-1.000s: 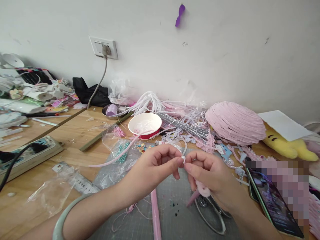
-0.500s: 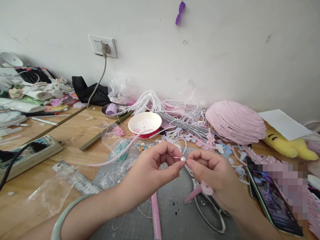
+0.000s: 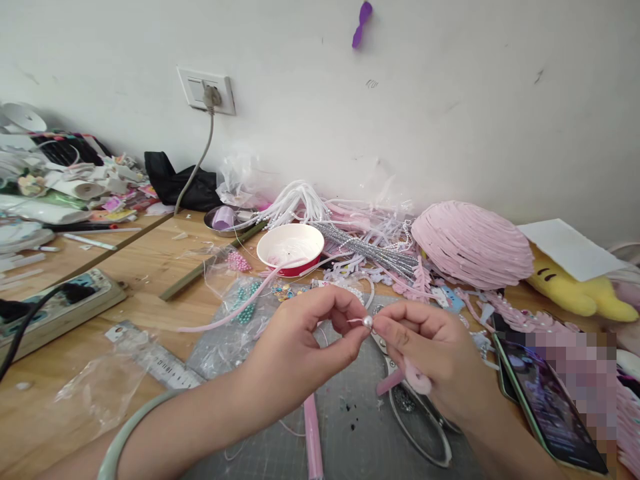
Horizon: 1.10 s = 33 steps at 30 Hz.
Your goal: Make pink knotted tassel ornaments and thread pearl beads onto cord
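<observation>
Bowl point(image 3: 291, 233): on the table point(image 3: 145, 263)
Bead point(image 3: 368, 321): before the bowl, rightward, between left hand point(image 3: 325, 333) and right hand point(image 3: 430, 343)
Cutting mat point(image 3: 360, 453): before the bowl
Scissors point(image 3: 389, 364): on the mat, right of the bowl and before it
Ruler point(image 3: 160, 363): left of the bowl and before it
Power strip point(image 3: 107, 308): well left of the bowl
Phone point(image 3: 545, 407): well right of the bowl, nearer
Wall socket point(image 3: 225, 97): behind the bowl, above, leftward

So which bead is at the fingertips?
The single white pearly bead between the left hand and right hand; pink beads and teal beads lie clustered farther left.
</observation>
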Motion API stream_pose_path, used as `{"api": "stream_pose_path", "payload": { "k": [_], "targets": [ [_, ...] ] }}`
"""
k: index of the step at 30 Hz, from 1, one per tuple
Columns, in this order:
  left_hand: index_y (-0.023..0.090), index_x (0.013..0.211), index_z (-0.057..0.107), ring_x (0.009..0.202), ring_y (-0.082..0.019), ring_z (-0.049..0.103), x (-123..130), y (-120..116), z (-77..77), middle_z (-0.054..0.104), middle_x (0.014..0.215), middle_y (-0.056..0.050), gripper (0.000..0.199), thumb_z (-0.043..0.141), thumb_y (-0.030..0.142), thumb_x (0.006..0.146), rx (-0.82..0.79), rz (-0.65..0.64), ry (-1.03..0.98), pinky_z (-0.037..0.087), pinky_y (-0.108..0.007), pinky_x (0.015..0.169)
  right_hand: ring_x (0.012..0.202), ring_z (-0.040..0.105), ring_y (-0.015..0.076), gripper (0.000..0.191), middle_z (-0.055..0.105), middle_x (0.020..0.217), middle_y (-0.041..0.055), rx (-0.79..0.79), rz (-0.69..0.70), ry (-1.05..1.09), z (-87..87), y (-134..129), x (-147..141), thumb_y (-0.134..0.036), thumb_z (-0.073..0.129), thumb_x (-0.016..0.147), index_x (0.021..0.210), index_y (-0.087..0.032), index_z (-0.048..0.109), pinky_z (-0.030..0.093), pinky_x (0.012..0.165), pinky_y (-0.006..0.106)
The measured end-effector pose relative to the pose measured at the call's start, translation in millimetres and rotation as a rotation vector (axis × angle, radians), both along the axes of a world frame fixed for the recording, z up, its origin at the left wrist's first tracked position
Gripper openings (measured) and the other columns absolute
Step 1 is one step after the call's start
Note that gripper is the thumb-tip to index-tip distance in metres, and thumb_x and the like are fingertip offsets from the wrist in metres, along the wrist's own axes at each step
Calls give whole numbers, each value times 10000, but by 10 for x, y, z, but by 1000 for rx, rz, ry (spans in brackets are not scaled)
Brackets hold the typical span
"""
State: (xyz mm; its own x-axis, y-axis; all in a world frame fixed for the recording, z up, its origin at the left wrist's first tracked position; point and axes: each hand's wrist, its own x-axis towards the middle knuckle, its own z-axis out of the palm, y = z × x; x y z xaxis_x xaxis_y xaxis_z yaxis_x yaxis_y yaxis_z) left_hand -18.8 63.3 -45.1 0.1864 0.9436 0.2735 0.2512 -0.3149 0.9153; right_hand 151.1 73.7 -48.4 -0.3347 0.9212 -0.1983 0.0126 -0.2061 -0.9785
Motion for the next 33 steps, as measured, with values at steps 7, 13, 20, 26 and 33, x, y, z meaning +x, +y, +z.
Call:
{"api": "stream_pose_path", "payload": {
  "k": [7,13,20,26,33],
  "targets": [
    [177,788,622,627,-104,575,-22,-7,-5,652,687,15,17,611,185,778,94,42,101,452,-199,589,358,400,45,251,454,435,-65,18,11,-11,-18,10,-5,-418,679,741,797,-174,700,365,359,175],
    [201,778,652,635,-121,602,-34,-14,2,683,693,9,43,611,193,788,159,36,103,460,-214,593,371,428,55,253,490,448,-51,37,15,7,-33,28,-4,-407,685,739,827,-171,712,370,363,180],
    [179,812,586,664,-110,560,-31,26,-33,612,733,11,24,584,192,792,-12,-26,-11,448,-213,623,389,445,38,234,524,519,-55,57,67,-11,-13,15,3,-398,626,798,718,-178,619,380,379,157],
    [171,804,517,567,-88,524,-41,90,-12,553,593,47,88,571,239,818,-300,-74,-334,408,-195,568,395,544,57,252,508,558,-65,49,91,-29,49,1,-16,-398,545,852,727,-180,533,357,357,149],
    [171,793,531,770,-129,580,3,93,-115,624,792,-11,73,575,226,815,-302,-208,-434,443,-243,731,529,546,81,209,537,666,-39,205,-57,-3,8,3,-35,-386,557,847,753,-200,566,436,490,196]
  ]
}}
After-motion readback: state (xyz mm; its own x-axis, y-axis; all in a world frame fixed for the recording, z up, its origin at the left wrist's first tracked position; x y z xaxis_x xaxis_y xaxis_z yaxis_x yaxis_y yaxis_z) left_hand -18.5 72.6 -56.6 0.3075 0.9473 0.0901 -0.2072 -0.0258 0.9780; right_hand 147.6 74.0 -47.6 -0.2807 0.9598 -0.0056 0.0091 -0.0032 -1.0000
